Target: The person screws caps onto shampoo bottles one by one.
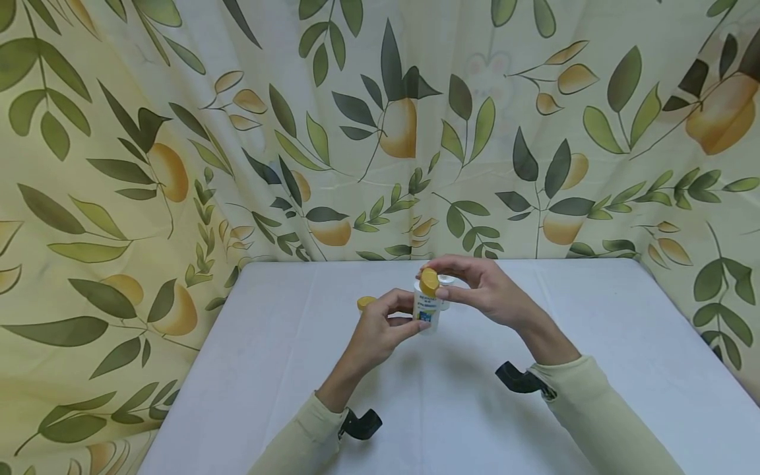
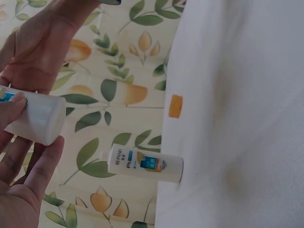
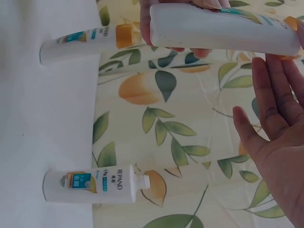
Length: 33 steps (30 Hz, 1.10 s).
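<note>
My left hand (image 1: 377, 333) grips a white plastic bottle (image 1: 425, 309) by its body, raised over the table and tilted. Its orange-yellow flip cap (image 1: 429, 282) is between the thumb and fingers of my right hand (image 1: 495, 293), which pinch it from above. In the right wrist view the held bottle (image 3: 213, 31) runs across the top, with my right fingertips at its capped end. The left wrist view shows the bottle's bare base (image 2: 45, 121) beyond my left fingers.
Behind my left hand stands another bottle (image 3: 80, 43) with an orange cap. A bottle without a cap (image 3: 90, 185) stands behind my right hand, its white neck showing. On the white table (image 1: 451, 409) lies a small orange piece (image 2: 175, 106). A leaf-patterned curtain (image 1: 380, 132) hangs behind.
</note>
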Motion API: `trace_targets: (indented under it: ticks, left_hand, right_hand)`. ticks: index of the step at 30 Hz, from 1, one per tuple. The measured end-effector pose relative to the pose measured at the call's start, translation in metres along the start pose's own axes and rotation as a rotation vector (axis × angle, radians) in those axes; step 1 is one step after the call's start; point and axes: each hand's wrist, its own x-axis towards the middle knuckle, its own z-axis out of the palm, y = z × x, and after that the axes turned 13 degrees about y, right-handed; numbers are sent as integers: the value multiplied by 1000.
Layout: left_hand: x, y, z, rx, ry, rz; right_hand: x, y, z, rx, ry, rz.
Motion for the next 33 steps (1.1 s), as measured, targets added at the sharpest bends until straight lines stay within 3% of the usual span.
trace_targets:
  ticks: [33]
  left_hand:
    - [-1,-1,3,11,72,-1]
  right_hand:
    - [-1,-4,9,-50,123,39]
